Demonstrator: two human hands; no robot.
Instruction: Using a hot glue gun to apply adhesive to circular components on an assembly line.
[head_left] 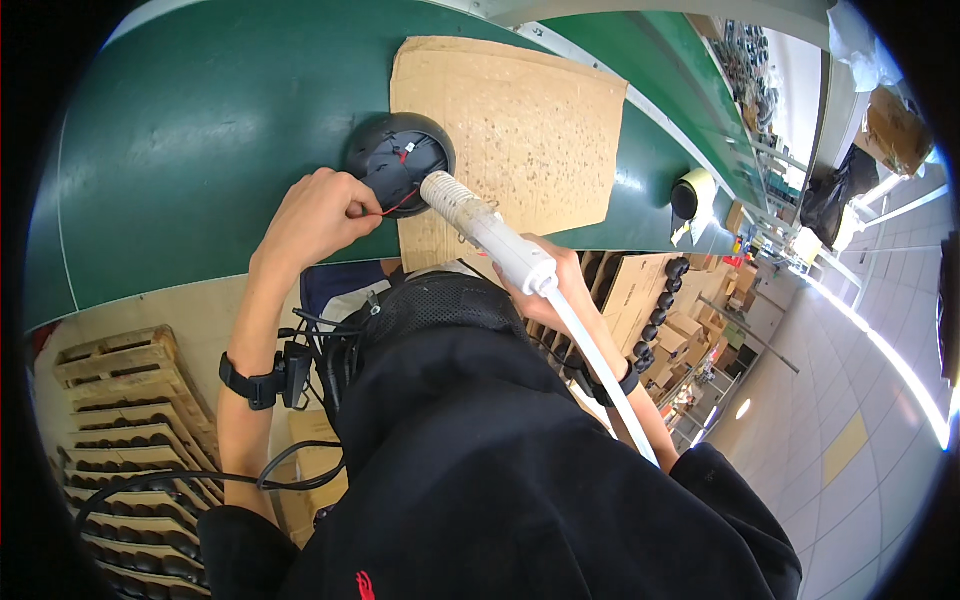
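A round black plastic housing (398,160) lies with its hollow side up on the green bench, partly over the edge of a cardboard sheet (530,130). Inside it are ribs, a small white connector (409,148) and red wire. My left hand (318,215) is closed at the housing's near side, pinching the red wire (402,203) between thumb and fingertips. In my right hand (550,280) is a white glue gun (500,245), its ribbed nozzle pointing into the housing's near right rim. A long white stick or tube (600,370) runs from its back end.
Spots mark the cardboard sheet. A roll of yellowish tape (695,190) stands at the green bench's (200,150) right end. Below left, a wooden pallet (120,365) adjoins layered cardboard trays of black parts (140,500). Cartons (685,335) sit at right; black cables (200,480) hang by my left arm.
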